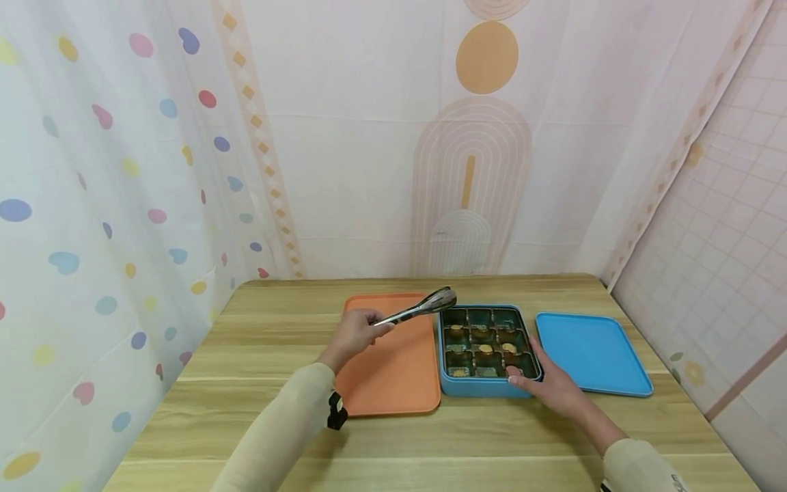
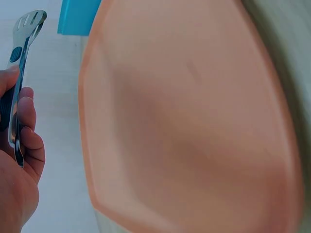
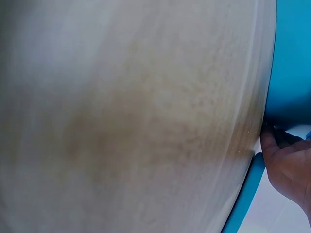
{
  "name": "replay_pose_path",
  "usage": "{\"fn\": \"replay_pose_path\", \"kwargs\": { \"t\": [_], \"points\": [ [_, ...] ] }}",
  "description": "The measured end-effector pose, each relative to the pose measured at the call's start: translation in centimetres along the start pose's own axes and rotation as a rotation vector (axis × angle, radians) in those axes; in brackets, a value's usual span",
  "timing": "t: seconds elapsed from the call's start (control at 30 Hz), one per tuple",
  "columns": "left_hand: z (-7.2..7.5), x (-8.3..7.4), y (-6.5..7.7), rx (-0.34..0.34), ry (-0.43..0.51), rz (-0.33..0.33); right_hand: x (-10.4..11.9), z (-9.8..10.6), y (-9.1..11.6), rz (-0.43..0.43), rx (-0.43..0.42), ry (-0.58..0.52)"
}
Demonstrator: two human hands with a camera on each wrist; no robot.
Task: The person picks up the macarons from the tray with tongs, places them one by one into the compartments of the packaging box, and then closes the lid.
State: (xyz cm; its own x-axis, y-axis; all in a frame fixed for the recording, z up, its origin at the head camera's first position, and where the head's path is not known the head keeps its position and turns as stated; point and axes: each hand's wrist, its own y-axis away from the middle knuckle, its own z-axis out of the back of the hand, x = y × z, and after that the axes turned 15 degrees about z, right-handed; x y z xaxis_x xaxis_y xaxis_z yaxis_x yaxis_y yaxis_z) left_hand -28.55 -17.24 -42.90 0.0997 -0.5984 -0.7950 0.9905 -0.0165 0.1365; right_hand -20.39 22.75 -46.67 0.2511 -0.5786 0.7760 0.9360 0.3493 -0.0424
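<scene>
My left hand (image 1: 358,335) grips a pair of metal tongs (image 1: 424,306) with dark handle grips, seen also in the left wrist view. The tongs' head hangs above the back left corner of a blue box (image 1: 486,388). Inside the box, a dark divider tray (image 1: 481,316) forms several square compartments, some with small yellowish round pieces (image 1: 486,348) too small to identify. At the box's front right corner, my right hand (image 1: 556,386) holds it, thumb over the front rim and fingers along the right side, partly hidden.
An orange tray (image 1: 393,383) lies left of the box, beneath my left hand. To the right lies a flat blue lid (image 1: 590,352). All stand on a wooden table (image 1: 277,328), with patterned curtains (image 1: 344,171) behind and at the sides.
</scene>
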Motion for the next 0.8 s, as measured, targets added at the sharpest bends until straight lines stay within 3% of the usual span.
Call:
{"fn": "replay_pose_path", "kwargs": {
  "t": [0.53,0.8],
  "points": [
    [-4.3,-4.4,-0.8,0.081,-0.015,-0.076,-0.2,0.2,-0.1,0.009,-0.007,0.008],
    [-6.5,-5.6,-0.7,0.125,-0.019,-0.109,-0.3,0.0,-0.1,0.015,-0.013,0.004]
  ]
}}
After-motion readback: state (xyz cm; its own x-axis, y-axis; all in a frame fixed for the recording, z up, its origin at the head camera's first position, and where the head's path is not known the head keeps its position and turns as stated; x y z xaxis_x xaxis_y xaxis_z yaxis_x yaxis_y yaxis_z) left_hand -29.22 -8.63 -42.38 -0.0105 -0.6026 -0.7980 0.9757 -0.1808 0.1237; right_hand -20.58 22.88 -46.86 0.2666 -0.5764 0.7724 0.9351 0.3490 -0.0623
